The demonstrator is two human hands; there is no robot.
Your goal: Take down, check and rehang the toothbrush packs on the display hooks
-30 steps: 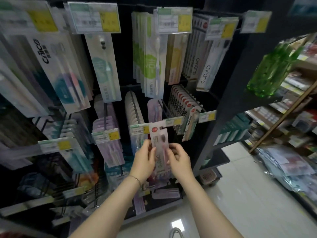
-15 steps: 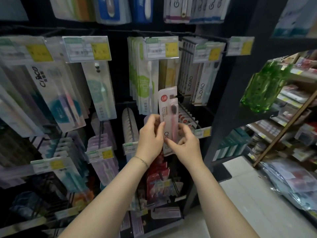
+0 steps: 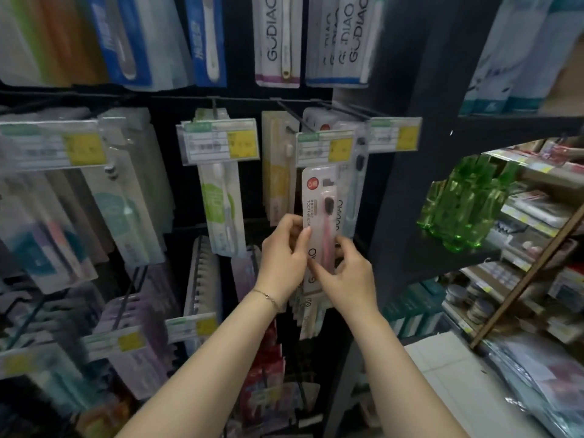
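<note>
the toothbrush pack (image 3: 316, 197) stands upright just under a price tag (image 3: 325, 148); the left grip (image 3: 282, 257) pinches its left edge, the right grip (image 3: 350, 276) its lower right edge. it looks light, thin and bendy, with a slick blister front; the card edges low down suit best, leaving the top free.

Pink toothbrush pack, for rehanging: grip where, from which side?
Pinch the pink toothbrush pack by the long edges of its lower half, from either side, as the left hand and right hand do. It is a flat, upright card; its top must stay free for a hook.
</note>
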